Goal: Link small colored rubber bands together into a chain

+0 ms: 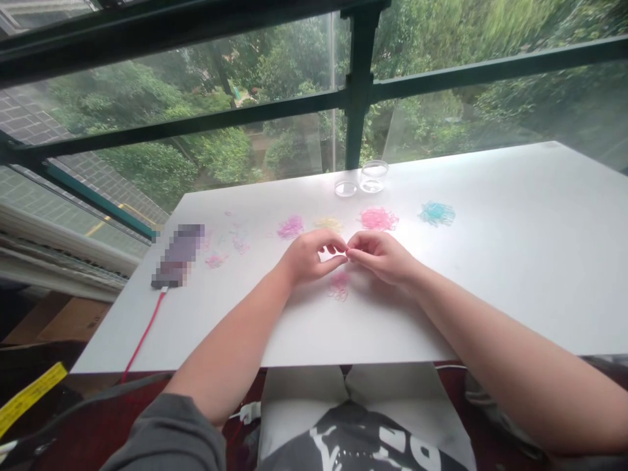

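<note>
Both hands meet over the middle of the white table (490, 281), fingertips close together. My left hand (316, 255) has its thumb and index finger curved toward the right fingertips; whatever lies between them is too small to name. Thumb and index finger of my right hand (375, 255) are pinched together on something I cannot make out. Just below the hands lies a small loose pile of pink bands (338, 286). Beyond them are a purple pile (291, 226), a pale yellow pile (328, 224), a larger pink pile (377, 219) and a teal pile (436, 213).
Two clear round containers (346, 189) (373, 176) stand near the table's far edge by the window. At the left lie a blurred phone (179, 255) with a red cable (144, 333) and scattered pink bands (214, 261). The table's front edge is close to the lap.
</note>
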Available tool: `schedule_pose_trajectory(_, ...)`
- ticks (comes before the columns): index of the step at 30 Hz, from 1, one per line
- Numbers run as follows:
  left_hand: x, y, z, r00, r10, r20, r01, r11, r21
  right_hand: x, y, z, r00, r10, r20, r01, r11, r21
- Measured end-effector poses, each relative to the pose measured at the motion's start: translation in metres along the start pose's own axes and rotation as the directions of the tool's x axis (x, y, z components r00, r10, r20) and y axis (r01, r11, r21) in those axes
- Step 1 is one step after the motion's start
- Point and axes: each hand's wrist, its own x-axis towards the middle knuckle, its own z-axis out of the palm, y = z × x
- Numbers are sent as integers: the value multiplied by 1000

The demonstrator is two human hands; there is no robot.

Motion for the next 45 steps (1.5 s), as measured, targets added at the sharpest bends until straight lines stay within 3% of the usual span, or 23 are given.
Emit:
schedule_pose_trajectory(12,-4,3,3,998,1,-68,-4,999,-51,-4,-9,-3,998,-2,57,-1,999,53)
schedule_pose_trajectory(18,-6,7,4,987,-90,-130,59,972,-228,-7,-14,-9,999,-42,2,42,999,18)
schedule_pose_trajectory(24,-8,7,6,970,-218,-110,159,906,-392,-9,-15,-7,992,-120,-44,120,993,-1)
schedule_pose_trajectory(45,-9,-2,9,960,-274,-64,208,844,-495,-9,-17,-3,989,-124,-82,112,984,-140)
